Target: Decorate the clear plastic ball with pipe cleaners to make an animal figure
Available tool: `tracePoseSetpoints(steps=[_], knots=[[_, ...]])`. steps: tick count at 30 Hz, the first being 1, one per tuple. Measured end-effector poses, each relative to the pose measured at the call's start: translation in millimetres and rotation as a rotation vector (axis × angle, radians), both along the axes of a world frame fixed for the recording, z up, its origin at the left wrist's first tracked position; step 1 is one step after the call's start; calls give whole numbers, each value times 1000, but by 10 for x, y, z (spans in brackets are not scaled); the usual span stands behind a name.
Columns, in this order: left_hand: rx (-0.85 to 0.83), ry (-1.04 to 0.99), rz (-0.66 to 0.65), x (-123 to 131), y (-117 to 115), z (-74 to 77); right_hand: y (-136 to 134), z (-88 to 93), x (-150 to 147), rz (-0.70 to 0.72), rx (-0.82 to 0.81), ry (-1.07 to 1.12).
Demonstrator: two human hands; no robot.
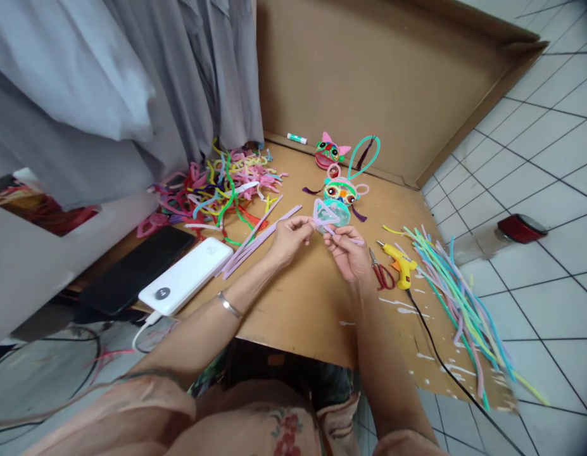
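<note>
Both hands meet over the middle of the cardboard-covered table, working on a lilac pipe cleaner [328, 220] bent into a triangle with a straight tail. My left hand [292, 239] pinches its left corner between thumb and fingertips. My right hand [347, 250] grips the tail near the triangle's lower side. Just behind them lies a turquoise round piece [340, 218], partly covered by the triangle. Beyond it sits a colourful animal-face craft [339, 192] with pink ring ears and purple tassels. Straight lilac pipe cleaners [255, 244] lie left of my left hand.
A heap of mixed pipe cleaners [227, 183] lies at left, near a white power bank [186, 277] and a black phone [138, 269]. At right are red-handled scissors [382, 276], a yellow glue gun [401, 263] and pastel pipe cleaners [457, 297]. Behind stand a pink-eared craft [328, 152] and a glue stick [297, 139].
</note>
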State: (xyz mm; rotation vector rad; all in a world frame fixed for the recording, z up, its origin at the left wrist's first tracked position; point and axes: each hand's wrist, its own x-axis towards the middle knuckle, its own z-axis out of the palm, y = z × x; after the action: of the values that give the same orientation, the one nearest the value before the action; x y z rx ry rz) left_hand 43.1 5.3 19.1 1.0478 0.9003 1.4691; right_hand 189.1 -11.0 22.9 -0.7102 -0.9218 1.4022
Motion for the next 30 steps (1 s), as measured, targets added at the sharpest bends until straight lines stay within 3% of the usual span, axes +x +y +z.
tracePoseSetpoints(steps=[10,17,21,30], knots=[[-18,-5,78,29,-22,17,14,-28,19,-1,-48,-64],[-26,-30,126,-7,47,-5,-56,151,146,116,-31,-156],[-9,83,129,-18,36,-12,-84,212,183,162,-64,-232],[69,259,101,-5,-1,-89,9,15,155,222,-82,-461]])
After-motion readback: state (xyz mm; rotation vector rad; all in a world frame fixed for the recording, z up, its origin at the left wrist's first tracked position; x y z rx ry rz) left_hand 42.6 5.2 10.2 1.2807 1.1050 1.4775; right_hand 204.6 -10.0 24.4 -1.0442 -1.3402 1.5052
